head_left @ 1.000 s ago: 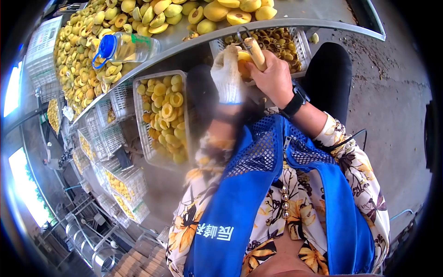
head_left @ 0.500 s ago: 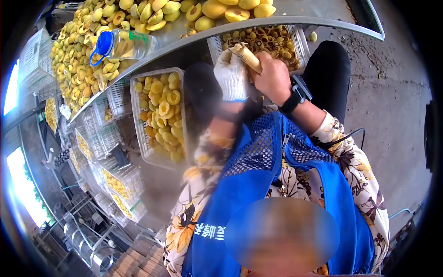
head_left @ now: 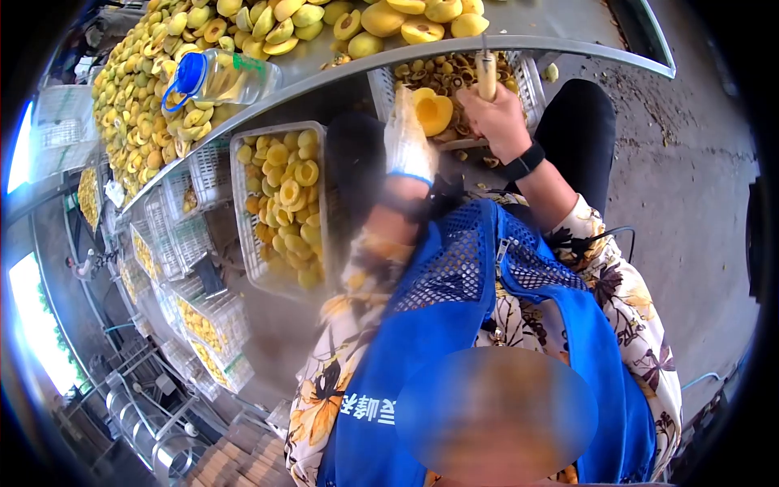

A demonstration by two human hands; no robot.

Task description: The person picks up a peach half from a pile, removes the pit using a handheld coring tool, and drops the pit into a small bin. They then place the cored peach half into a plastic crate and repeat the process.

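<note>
My left hand [head_left: 410, 136], in a white glove with a blue cuff edge, is closed around a halved yellow peach [head_left: 432, 112], its hollowed cut face showing. To its right, my bare right hand [head_left: 499, 122] grips a narrow knife [head_left: 486, 75] by its pale wooden handle, the thin metal end pointing away from me. Knife and peach are apart. Both hands are over a white crate [head_left: 533, 91] of brownish cut-out peach stones. A second white crate [head_left: 241, 195], left of my knees, is filled with yellow peach halves [head_left: 290, 191].
A metal table [head_left: 535, 20] with a raised rim curves across in front of me. Piled on it are peaches and halves [head_left: 142, 122], beside a clear bottle [head_left: 235, 77] with a blue cap. Stacked crates [head_left: 203, 312] stand at left. Scraps [head_left: 661, 105] litter the floor at right.
My hands have separated: the right moved forward and right with the knife, now turned blade away. The left glove has turned, bringing the peach half into view.
</note>
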